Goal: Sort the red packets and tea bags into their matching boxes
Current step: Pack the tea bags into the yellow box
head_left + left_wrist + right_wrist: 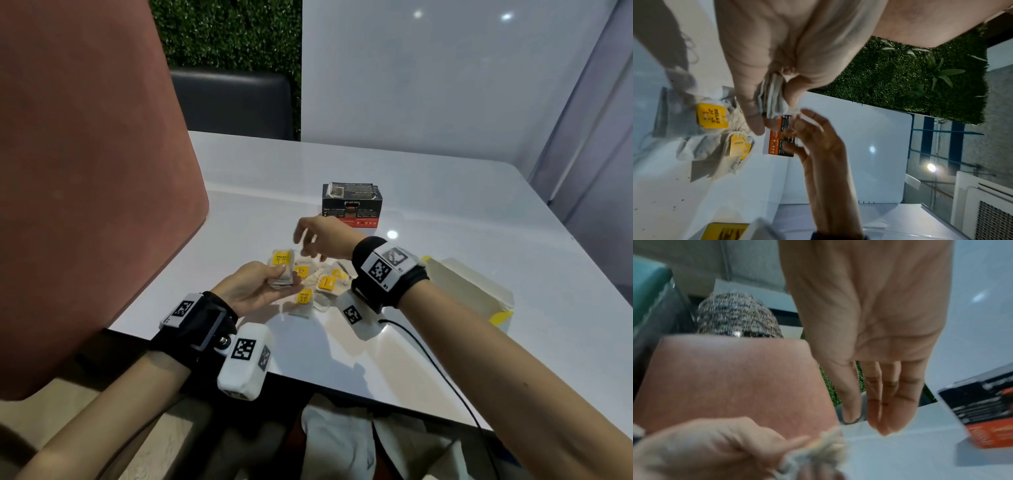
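Note:
My left hand grips a stack of tea bags with yellow tags, thumb on top; the left wrist view shows the stack of tea bags edge-on between thumb and fingers. Loose tea bags lie on the white table just right of it. My right hand hovers above them with straight fingers, holding nothing. A black and orange box stands behind the hands. An open white and yellow box lies on its side at the right.
A large reddish-brown chair back rises at the left, over the table's corner. A dark chair stands beyond the far edge. A black cable runs from my right wrist across the table's front edge.

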A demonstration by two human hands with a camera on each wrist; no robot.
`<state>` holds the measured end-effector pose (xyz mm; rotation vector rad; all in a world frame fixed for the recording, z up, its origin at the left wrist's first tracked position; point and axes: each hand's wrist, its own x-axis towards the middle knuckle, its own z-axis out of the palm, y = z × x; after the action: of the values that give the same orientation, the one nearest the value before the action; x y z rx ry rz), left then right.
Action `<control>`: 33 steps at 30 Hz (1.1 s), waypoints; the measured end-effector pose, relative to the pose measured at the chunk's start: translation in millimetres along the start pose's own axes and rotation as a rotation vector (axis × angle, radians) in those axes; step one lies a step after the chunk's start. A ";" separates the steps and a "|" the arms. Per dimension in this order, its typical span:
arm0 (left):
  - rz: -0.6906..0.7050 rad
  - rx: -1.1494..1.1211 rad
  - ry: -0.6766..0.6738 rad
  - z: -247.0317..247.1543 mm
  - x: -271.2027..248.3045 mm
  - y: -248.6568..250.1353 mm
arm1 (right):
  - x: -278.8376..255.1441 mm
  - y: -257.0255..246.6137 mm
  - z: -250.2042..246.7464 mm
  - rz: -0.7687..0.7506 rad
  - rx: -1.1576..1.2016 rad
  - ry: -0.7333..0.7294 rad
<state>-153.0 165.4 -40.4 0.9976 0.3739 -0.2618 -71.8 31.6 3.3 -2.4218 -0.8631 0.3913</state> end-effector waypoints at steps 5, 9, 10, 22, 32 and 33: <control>0.013 -0.041 0.129 -9.5 2.8 0.3 | -10.6 24.2 13.9 0.156 -0.515 -0.150; 0.006 -0.011 0.151 -8.7 3.0 0.9 | -14.3 33.2 33.0 0.160 -0.625 -0.157; 0.001 -0.005 0.152 -8.6 3.1 1.4 | -15.1 34.1 34.3 0.150 -0.639 -0.137; -0.066 0.063 0.049 4.0 0.0 -6.3 | -38.4 32.2 -2.7 0.127 -0.135 0.157; -0.036 0.128 -0.127 40.4 1.6 -29.4 | -37.0 -13.1 24.3 0.197 -0.262 0.224; -0.030 0.138 -0.119 41.4 1.9 -29.5 | -37.3 -16.1 24.5 0.205 -0.239 0.213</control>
<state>-154.9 114.7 -43.6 1.1070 0.2648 -0.3761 -118.4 27.4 -4.1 -2.7226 -0.5995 0.1041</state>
